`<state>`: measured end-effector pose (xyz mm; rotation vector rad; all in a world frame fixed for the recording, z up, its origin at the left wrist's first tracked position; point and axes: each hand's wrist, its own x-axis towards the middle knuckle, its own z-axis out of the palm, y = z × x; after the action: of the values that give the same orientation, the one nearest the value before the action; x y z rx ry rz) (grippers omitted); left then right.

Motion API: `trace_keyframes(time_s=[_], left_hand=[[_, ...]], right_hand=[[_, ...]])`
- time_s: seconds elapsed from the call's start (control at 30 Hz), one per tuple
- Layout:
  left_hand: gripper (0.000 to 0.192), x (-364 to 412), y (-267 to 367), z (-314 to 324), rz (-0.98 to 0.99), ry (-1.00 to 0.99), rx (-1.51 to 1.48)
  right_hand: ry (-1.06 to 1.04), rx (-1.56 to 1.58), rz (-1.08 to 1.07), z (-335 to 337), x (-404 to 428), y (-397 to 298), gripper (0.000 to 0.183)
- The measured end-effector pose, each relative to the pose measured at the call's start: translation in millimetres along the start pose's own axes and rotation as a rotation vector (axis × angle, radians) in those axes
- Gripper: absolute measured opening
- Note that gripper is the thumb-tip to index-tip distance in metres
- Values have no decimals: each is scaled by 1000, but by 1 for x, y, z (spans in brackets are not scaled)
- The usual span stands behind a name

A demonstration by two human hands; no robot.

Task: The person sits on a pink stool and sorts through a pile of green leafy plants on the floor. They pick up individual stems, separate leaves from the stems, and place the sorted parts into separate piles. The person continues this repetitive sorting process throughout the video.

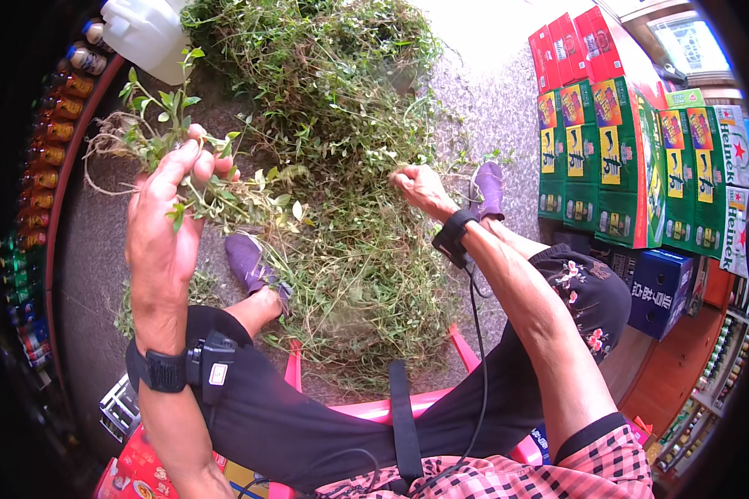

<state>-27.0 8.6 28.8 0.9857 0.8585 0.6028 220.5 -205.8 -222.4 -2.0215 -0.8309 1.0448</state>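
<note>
My left hand (173,206) is raised at the left, its fingers curled around a bunch of leafy green stems (240,203). Pale, thread-like roots (109,140) stick out on its far-left side. My right hand (421,187) is lower right of the plant heap (324,100), fingers curled in at the heap's edge. Whether a stem lies between those fingertips cannot be made out. Tangled cut greenery (362,274) spreads from the heap down between my feet.
Purple shoes (246,262) flank the greenery. A pink plastic stool (374,408) is under me. Drink cartons (618,162) are stacked at the right, a blue box (661,290) below them. Bottles (44,168) line a shelf at the left; a white jug (143,37) stands behind. A cable (482,349) hangs from my right wrist.
</note>
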Motion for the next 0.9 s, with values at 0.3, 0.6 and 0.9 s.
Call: trace_keyframes(time_s=[0.3, 0.6, 0.9], left_hand=[[26, -6, -1, 7, -58, 7, 77], [25, -4, -6, -3, -44, -45, 37], [24, 9, -20, -4, 12, -115, 95]], right_hand=[[68, 786, 494, 79, 32, -14, 9], [-177, 868, 339, 33, 14, -63, 12], [-549, 919, 128, -60, 0, -135, 28]])
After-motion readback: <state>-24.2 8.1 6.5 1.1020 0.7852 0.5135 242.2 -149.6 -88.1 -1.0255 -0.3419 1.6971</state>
